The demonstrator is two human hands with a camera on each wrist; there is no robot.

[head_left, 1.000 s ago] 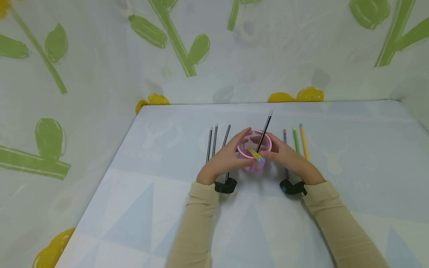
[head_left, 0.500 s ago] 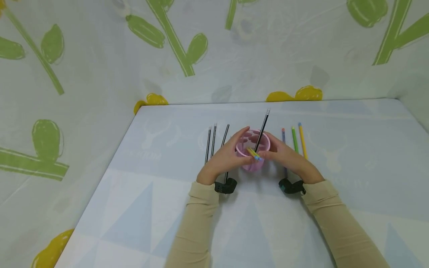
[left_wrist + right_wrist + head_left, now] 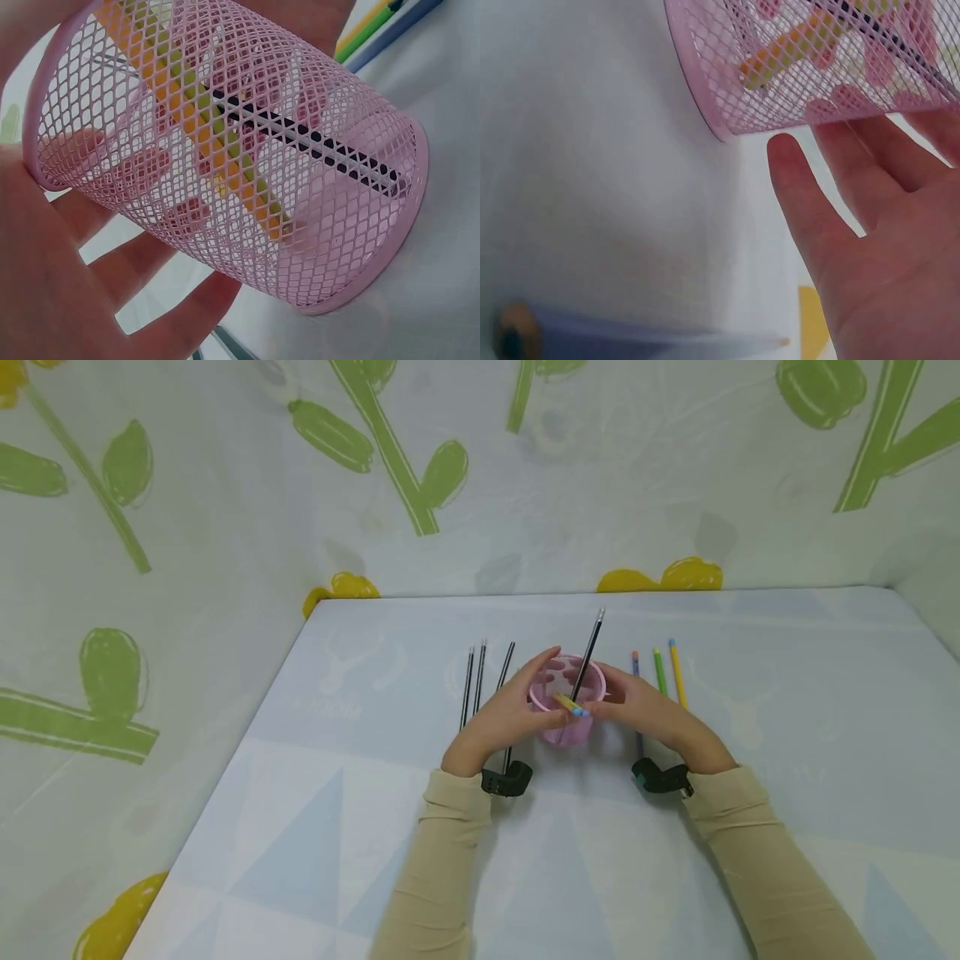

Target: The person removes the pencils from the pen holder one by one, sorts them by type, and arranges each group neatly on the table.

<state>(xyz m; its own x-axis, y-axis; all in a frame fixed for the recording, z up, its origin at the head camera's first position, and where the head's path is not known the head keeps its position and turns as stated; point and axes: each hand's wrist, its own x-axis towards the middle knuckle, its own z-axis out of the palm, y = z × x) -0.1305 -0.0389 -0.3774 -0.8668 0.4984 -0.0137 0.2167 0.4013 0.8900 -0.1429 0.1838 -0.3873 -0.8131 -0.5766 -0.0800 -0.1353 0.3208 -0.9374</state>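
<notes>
A pink mesh pencil cup (image 3: 567, 731) is held between both hands near the middle of the table. My left hand (image 3: 506, 718) grips its left side, thumb at the front and fingers behind. From the right, my right hand (image 3: 648, 714) holds it with the thumb near the front rim; in the right wrist view the little finger stands apart from the mesh. Inside lean a black-striped pencil (image 3: 588, 653) and two pencils, one yellow-orange (image 3: 191, 124) and one yellow-green (image 3: 251, 169). Whether the cup's base (image 3: 375, 274) touches the table cannot be told.
Several black pencils (image 3: 478, 672) lie left of the cup, partly under the left hand. On the right lie a purple-blue pencil (image 3: 636, 664), a green pencil (image 3: 660, 670) and a yellow pencil (image 3: 678, 672). Behind the table (image 3: 300, 827) rises a leaf-patterned wall (image 3: 525, 510).
Both hands keep their hold on the cup, almost in place. My right wrist has shifted slightly to the right, and the head view has moved a little.
</notes>
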